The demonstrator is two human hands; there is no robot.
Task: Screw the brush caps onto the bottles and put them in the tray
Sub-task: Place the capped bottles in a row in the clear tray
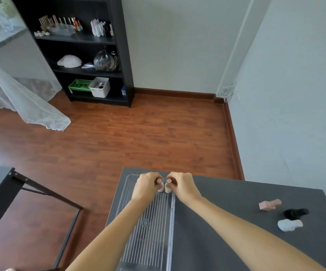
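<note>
Both hands are working at the far end of the clear tray (150, 222) on the dark desk (216, 222): the left hand (146, 185) is pinching a pinkish bottle (160, 187), the right hand (181, 185) a cream bottle (167, 188), side by side; three more bottles (269, 204) are lying far right

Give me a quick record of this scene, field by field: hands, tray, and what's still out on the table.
left hand: holds pale bottle at tray's far end
right hand: holds cream bottle beside it
tray: clear, ribbed, on dark table
outside tray: pink bottle, black bottle, white bottle, lying at right
</note>
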